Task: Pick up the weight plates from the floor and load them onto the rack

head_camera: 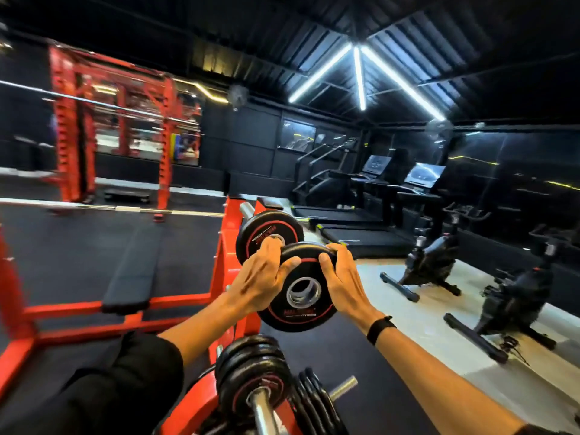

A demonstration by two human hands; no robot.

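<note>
both hands (262,279) grip blurred plate (299,288)

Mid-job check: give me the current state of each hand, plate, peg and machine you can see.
Left hand: grips held plate's left edge.
Right hand: grips its right edge.
Held plate: lifted, hole empty, not yet on a peg.
Upper plate: seated on rack peg.
Lower plates: stacked on near peg.
Spare peg: bare tip showing.
Treadmill screens: lit.

black weight plate (298,290) with red ring; orange-red rack (224,246); black bench (131,277).
</note>
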